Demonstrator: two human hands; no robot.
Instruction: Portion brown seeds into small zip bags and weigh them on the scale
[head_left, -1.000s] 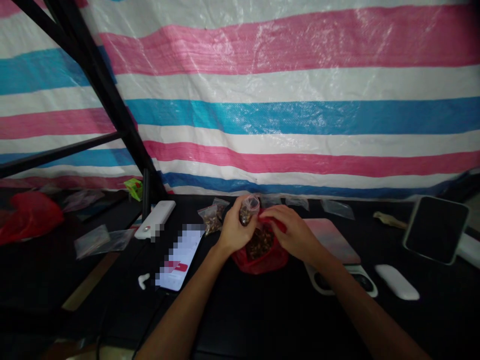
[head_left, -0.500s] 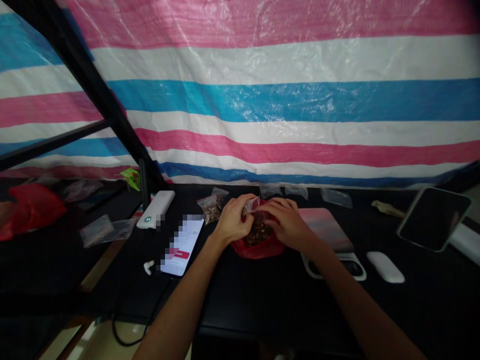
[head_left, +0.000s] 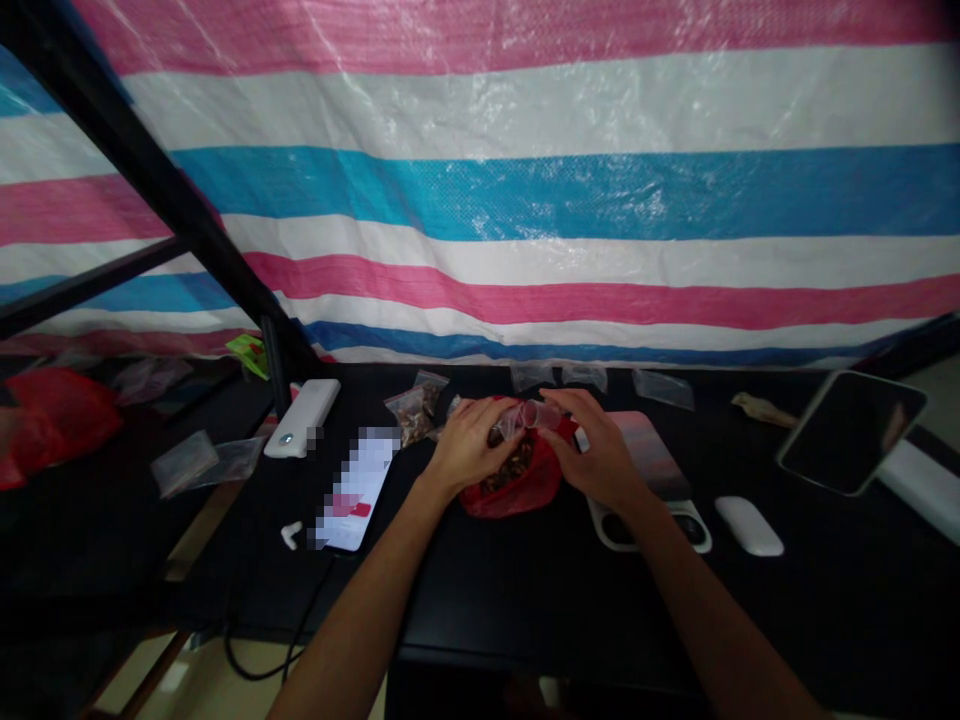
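My left hand (head_left: 474, 445) is closed on a small clear plastic bag (head_left: 511, 422), held above an opened red plastic bag (head_left: 517, 500). Brown dried bits (head_left: 517, 468) lie inside the red bag. Between the thumb and fingers of my right hand (head_left: 596, 450) is a small clear plastic cup (head_left: 546, 416), tipped sideways with its mouth toward the small bag. Whether anything is in the cup is too blurred to tell. Partly behind my right hand and forearm sits a white kitchen scale (head_left: 694, 525) with a shiny plate.
Filled zip bags (head_left: 414, 415) lie behind my left hand, and flat clear bags (head_left: 664, 388) along the back. A lit phone (head_left: 364, 500), a white power bank (head_left: 304, 418) and an earbud (head_left: 292, 535) are left. Rightward are a white case (head_left: 748, 525) and a dark-screened phone (head_left: 853, 432).
My right hand has lifted out of the red bag and drawn slightly right, bringing the clear cup up beside the small bag. The view has shifted slightly.
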